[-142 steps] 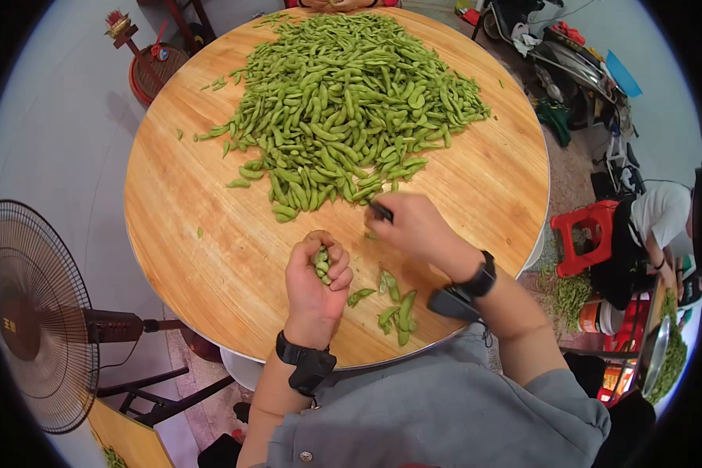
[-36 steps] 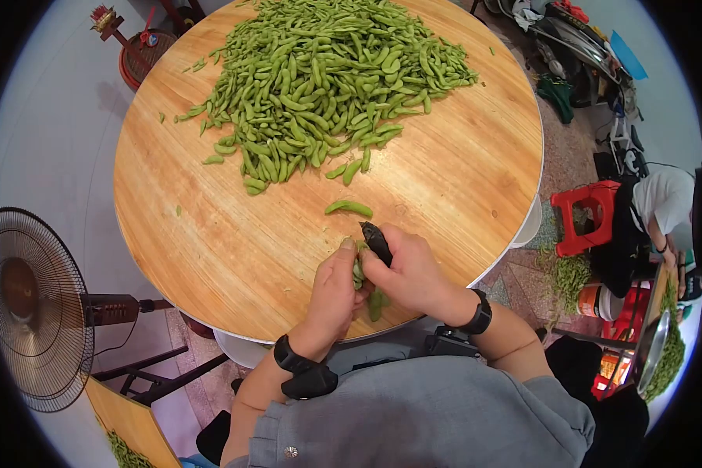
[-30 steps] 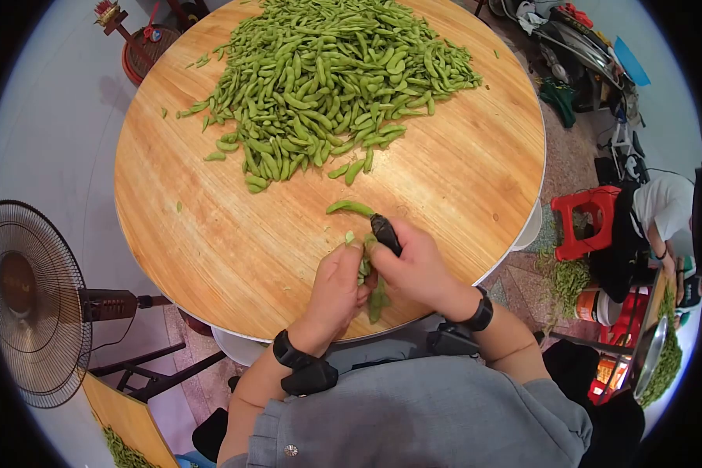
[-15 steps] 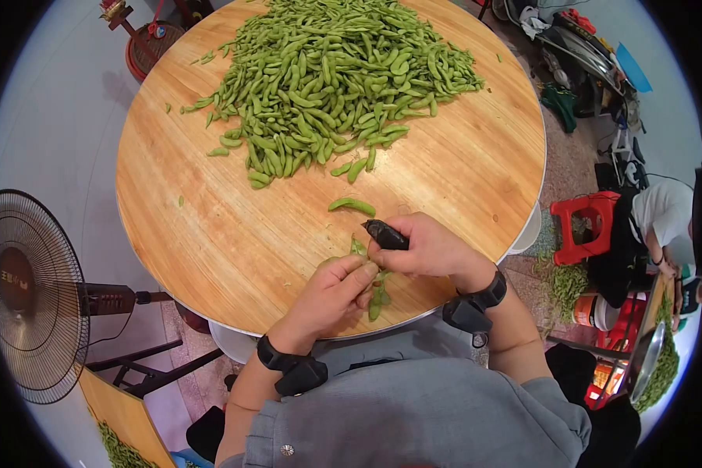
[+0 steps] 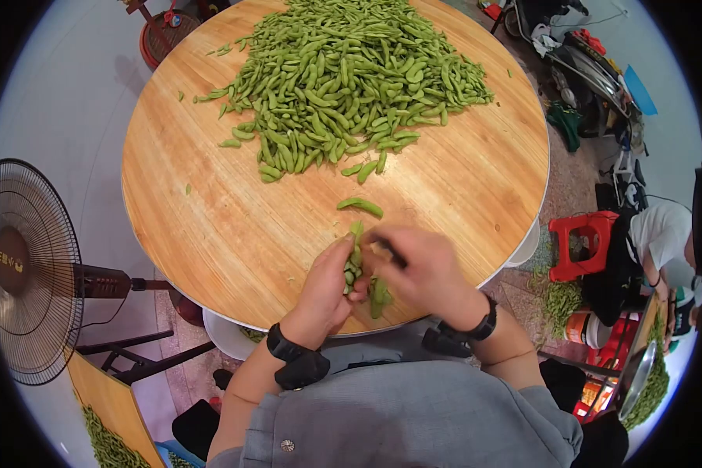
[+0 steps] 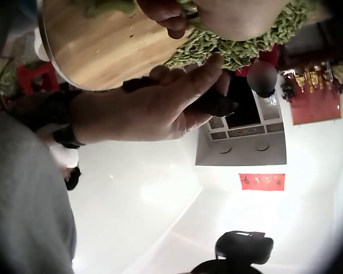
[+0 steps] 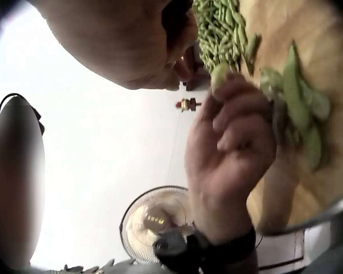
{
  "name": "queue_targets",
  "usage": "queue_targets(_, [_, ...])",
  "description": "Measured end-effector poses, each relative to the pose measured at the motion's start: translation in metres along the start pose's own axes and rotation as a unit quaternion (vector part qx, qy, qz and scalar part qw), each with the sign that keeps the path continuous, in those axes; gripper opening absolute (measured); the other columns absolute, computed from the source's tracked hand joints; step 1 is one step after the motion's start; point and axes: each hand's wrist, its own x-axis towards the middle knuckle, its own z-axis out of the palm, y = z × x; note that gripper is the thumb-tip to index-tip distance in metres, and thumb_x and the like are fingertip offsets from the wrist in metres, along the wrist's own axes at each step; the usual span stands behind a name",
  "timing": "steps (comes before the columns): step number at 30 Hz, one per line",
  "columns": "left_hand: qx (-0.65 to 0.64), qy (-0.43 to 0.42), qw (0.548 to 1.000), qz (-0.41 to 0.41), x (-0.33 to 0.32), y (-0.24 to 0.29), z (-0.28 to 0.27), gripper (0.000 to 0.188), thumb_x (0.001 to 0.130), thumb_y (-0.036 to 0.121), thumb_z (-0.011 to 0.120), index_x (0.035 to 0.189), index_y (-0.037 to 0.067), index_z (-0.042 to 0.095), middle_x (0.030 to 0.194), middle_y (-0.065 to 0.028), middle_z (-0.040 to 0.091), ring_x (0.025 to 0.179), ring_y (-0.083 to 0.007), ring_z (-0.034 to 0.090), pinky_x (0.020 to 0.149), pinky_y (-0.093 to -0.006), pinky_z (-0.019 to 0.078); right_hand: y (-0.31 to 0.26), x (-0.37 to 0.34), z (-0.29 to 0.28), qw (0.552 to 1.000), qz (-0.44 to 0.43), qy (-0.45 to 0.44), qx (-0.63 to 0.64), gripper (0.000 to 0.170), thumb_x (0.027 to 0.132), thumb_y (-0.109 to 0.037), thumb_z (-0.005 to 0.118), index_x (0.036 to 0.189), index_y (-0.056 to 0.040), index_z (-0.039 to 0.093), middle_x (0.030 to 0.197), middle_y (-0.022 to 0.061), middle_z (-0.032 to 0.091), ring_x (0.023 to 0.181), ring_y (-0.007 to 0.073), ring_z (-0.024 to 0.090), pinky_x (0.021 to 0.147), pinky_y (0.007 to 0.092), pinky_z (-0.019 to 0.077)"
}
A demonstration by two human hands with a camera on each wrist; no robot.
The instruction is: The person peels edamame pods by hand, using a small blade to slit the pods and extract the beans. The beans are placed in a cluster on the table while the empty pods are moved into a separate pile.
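Note:
In the head view my left hand (image 5: 324,285) grips several soybean pods (image 5: 352,273), with one pod tip standing up above the fingers. The right wrist view shows its curled fingers and a pale green pod end (image 7: 220,75) at the thumb. Close beside it, my right hand (image 5: 429,269) is blurred and holds a small black tool (image 5: 388,251). Its dark pointed end (image 6: 224,107) juts past the thumb in the left wrist view; its kind cannot be told. Loose pods (image 5: 380,298) lie by the hands, and a single pod (image 5: 359,206) lies just beyond them.
A big heap of pods (image 5: 351,86) covers the far part of the round wooden table (image 5: 203,226). A standing fan (image 5: 27,269) is at the left, a red stool (image 5: 581,246) at the right. Another person (image 5: 663,234) sits further right.
Earlier my right hand was at the heap's edge, then came back to the left hand. In the last half second it has turned, the tool is less visible, and more of the gripped pods show.

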Motion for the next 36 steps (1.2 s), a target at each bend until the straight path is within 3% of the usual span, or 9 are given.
queue_targets(5, [-0.080,-0.025,0.995,-0.045,0.001,0.001,-0.004,0.018,0.093,0.026,0.042,0.093,0.010,0.051,0.072,-0.0009,0.051,0.045,-0.0055,0.037,0.037,-0.0163,0.0238,0.009,-0.002,0.023,0.992,-0.092,0.050,0.075,0.023,0.073,-0.019,0.068,0.089,-0.0041,0.059,0.083,0.0117,0.060,0.074,0.0276,0.060,0.062,0.0353,0.0477])
queue_targets(16, [0.092,-0.108,0.989,-0.035,-0.007,0.012,-0.008,0.016,0.093,0.024,0.046,0.092,0.008,0.051,0.068,-0.0001,0.048,0.046,-0.0023,0.032,0.037,-0.0149,0.0220,0.030,0.008,-0.001,0.823,0.370,-0.132,0.411,0.020,0.082,-0.025,0.064,0.079,-0.0056,0.057,0.059,-0.0030,0.049,0.047,0.0034,0.044,0.041,0.0191,0.0344])
queue_targets(19, [0.062,-0.050,0.997,-0.008,-0.002,0.008,-0.008,0.019,0.094,0.025,0.045,0.091,0.008,0.051,0.066,-0.0002,0.048,0.045,-0.0030,0.032,0.037,-0.0155,0.0222,0.031,0.004,0.004,0.877,0.353,-0.109,0.307,0.018,0.081,-0.021,0.065,0.078,-0.0051,0.057,0.060,0.0009,0.051,0.046,0.0102,0.048,0.042,0.0233,0.0380])
queue_targets(20, [0.049,-0.007,0.999,0.011,0.000,0.006,-0.006,0.020,0.094,0.027,0.044,0.089,0.008,0.050,0.065,-0.0001,0.048,0.045,-0.0034,0.032,0.037,-0.0158,0.0225,0.026,0.001,0.007,0.977,0.174,0.022,0.120,0.017,0.079,-0.019,0.065,0.078,-0.0043,0.056,0.063,0.0047,0.052,0.050,0.0161,0.050,0.045,0.0269,0.0402])
queue_targets(21, [0.049,-0.005,0.999,0.011,0.000,0.003,-0.006,0.020,0.094,0.027,0.044,0.089,0.008,0.050,0.065,-0.0001,0.048,0.045,-0.0034,0.032,0.037,-0.0158,0.0225,0.021,-0.004,0.013,0.985,-0.019,0.150,-0.078,0.017,0.077,-0.016,0.066,0.079,-0.0034,0.056,0.066,0.0086,0.054,0.054,0.0220,0.053,0.047,0.0304,0.0425])
queue_targets(25, [0.010,-0.040,0.999,0.029,0.000,-0.005,0.003,0.028,0.095,0.034,0.040,0.086,0.009,0.049,0.065,0.0003,0.045,0.044,-0.0041,0.031,0.036,-0.0176,0.0221,0.018,-0.018,0.035,0.985,-0.131,0.092,-0.062,0.016,0.074,-0.009,0.066,0.080,0.0000,0.055,0.071,0.0143,0.055,0.060,0.0304,0.055,0.050,0.0335,0.0429])
queue_targets(29, [0.010,-0.035,0.999,0.007,-0.003,-0.008,0.001,0.036,0.095,0.043,0.036,0.086,0.010,0.050,0.059,0.0008,0.044,0.041,-0.0048,0.032,0.034,-0.0177,0.0209,0.017,-0.018,0.038,0.991,-0.063,0.113,0.040,0.013,0.078,-0.010,0.064,0.082,-0.0014,0.055,0.070,0.0100,0.056,0.056,0.0223,0.055,0.047,0.0282,0.0419])
queue_targets(31, [0.027,-0.040,0.999,0.014,-0.005,-0.006,0.004,0.038,0.094,0.044,0.036,0.087,0.010,0.050,0.059,0.0012,0.043,0.041,-0.0046,0.032,0.034,-0.0177,0.0210,0.005,-0.016,0.031,0.899,0.226,0.046,0.371,0.013,0.084,-0.014,0.060,0.082,-0.0024,0.055,0.066,0.0035,0.054,0.050,0.0112,0.050,0.044,0.0226,0.0383])
queue_targets(36, [0.058,-0.059,0.994,0.075,0.000,-0.012,0.006,0.041,0.093,0.047,0.036,0.089,0.009,0.049,0.058,0.0012,0.043,0.040,-0.0041,0.031,0.034,-0.0180,0.0210,0.012,-0.013,0.025,0.802,0.281,0.020,0.526,0.012,0.089,-0.014,0.055,0.087,-0.0023,0.055,0.062,-0.0031,0.048,0.050,0.0042,0.042,0.045,0.0205,0.0349])
